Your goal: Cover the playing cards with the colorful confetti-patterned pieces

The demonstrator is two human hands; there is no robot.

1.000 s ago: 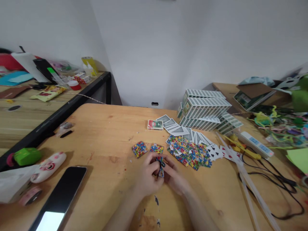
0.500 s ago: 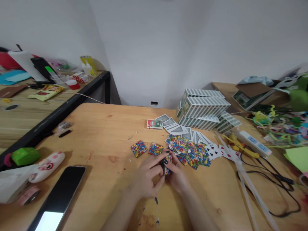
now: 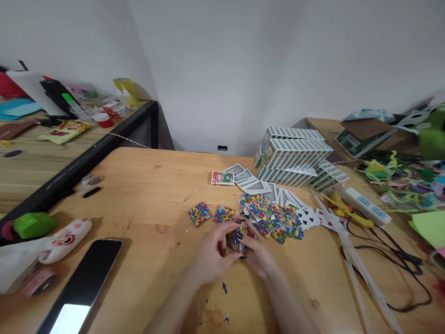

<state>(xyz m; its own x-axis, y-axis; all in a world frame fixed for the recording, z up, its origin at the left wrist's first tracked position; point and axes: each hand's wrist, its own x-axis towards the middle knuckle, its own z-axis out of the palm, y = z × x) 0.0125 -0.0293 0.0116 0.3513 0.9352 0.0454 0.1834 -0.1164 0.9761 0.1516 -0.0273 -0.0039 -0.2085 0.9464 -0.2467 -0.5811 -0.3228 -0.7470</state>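
Between my two hands is a small stack of colourful patterned cards (image 3: 233, 240). My left hand (image 3: 212, 253) grips its left side, index finger on the top edge and thumb low near the front. Around the right side my right hand (image 3: 256, 253) is wrapped, thumb over the face of the stack. Just beyond lie two small piles, a left colourful pile (image 3: 200, 214) and a right colourful pile (image 3: 223, 213). Many loose colourful cards (image 3: 278, 220) spread to the right, beside face-up cards (image 3: 308, 217) and grey-backed cards (image 3: 257, 185).
A card box (image 3: 222, 178) lies behind the piles. Striped card boxes (image 3: 295, 155) are stacked at the back right. A power strip (image 3: 367, 206), cables and clear strips (image 3: 365, 273) lie right; a phone (image 3: 83, 283) and a white toy (image 3: 66, 240) lie left.
My left thumb has moved to the front lower edge of the stack, and my left fingers have shifted around it. The view has shifted slightly.
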